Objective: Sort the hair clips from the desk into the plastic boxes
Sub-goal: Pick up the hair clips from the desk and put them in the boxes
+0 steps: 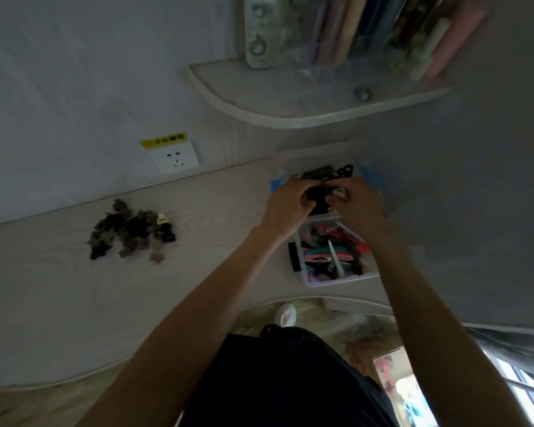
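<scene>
Black hair clip (316, 195) pinched between left hand (285, 208) and right hand (356, 204), long axis left-right.

Both bare forearms reach forward and converge, wrists close together. The left hand (285, 203) and right hand (356, 200) meet knuckles up, fingers curled inward toward each other. They seem to pinch something dark between them, though blur hides the fingertips.

We see a pale wall (74, 72) with a socket (174, 157), dimly lit. A curved shelf (290, 112) holds books (367, 29); daylight enters a window (524, 392) lower right.
</scene>
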Available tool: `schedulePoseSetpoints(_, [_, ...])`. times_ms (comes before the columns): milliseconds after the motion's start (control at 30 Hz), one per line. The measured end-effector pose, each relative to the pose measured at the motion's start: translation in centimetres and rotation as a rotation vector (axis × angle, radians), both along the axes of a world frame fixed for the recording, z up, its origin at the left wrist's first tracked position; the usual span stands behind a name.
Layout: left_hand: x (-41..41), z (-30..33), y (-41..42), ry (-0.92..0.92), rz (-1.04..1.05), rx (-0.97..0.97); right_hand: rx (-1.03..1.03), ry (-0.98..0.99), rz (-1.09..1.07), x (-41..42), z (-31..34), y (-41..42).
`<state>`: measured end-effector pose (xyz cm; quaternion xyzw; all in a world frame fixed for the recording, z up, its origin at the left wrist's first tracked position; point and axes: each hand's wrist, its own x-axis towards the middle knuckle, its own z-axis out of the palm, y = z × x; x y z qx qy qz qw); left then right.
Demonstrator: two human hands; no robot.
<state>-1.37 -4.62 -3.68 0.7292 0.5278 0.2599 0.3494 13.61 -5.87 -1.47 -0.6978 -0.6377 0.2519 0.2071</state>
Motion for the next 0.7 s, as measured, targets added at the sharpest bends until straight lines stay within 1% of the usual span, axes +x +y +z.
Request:
schedulePoseSetpoints(100, [0.3, -0.4, -0.3, 0.037, -0.018, 0.030, 0.002, -0.034, -0.005, 0.8, -0.1, 0.5])
schedulePoseSetpoints(167, [-0.4, -0.3, -0.8, 0.010, 0.003, 0.050, 0.006, -0.034, -0.015, 0.8, -0.1, 0.2])
schedulePoseSetpoints(267, [-2.6, 0.2, -2.2, -0.048, 0.058, 0.168, 0.061, -0.071, -0.020, -0.4, 0.0, -1.2])
schedulePoseSetpoints(300, [-3.7, 0.2, -2.7, -0.063, 0.085, 0.223, 0.112, -0.114, -0.019, -1.1, -0.1, -1.8])
schedulePoseSetpoints(367, [-6.6, -0.1, -4.3, -0.045, 0.183, 0.292, 0.222, -0.265, -0.003, -2.9, -0.6, -3.2])
schedulePoseSetpoints(400, [-8.2, -0.5, -5.1, -0.025, 0.250, 0.295, 0.257, -0.330, 0.015, -4.0, -0.8, -3.8])
schedulePoseSetpoints(433, [-10.1, -1.0, -6.1, -0.001, 0.324, 0.288, 0.270, -0.351, 0.054, -5.5, -1.0, -4.3])
schedulePoseSetpoints(467, [-11.9, -1.6, -7.1, 0.028, 0.387, 0.275, 0.276, -0.336, 0.098, -6.8, -1.1, -4.7])
schedulePoseSetpoints(600, [-19.7, -4.4, -10.8, 0.211, 0.638, 0.190, 0.268, -0.172, 0.328, -13.5, -2.2, -5.3])
schedulePoseSetpoints(633, [-22.1, -5.2, -11.5, 0.290, 0.688, 0.157, 0.226, -0.116, 0.393, -15.7, -2.4, -5.1])
schedulePoseSetpoints(700, [-25.8, -6.4, -12.1, 0.412, 0.754, 0.029, 0.033, -0.033, 0.502, -19.1, -3.3, -4.6])
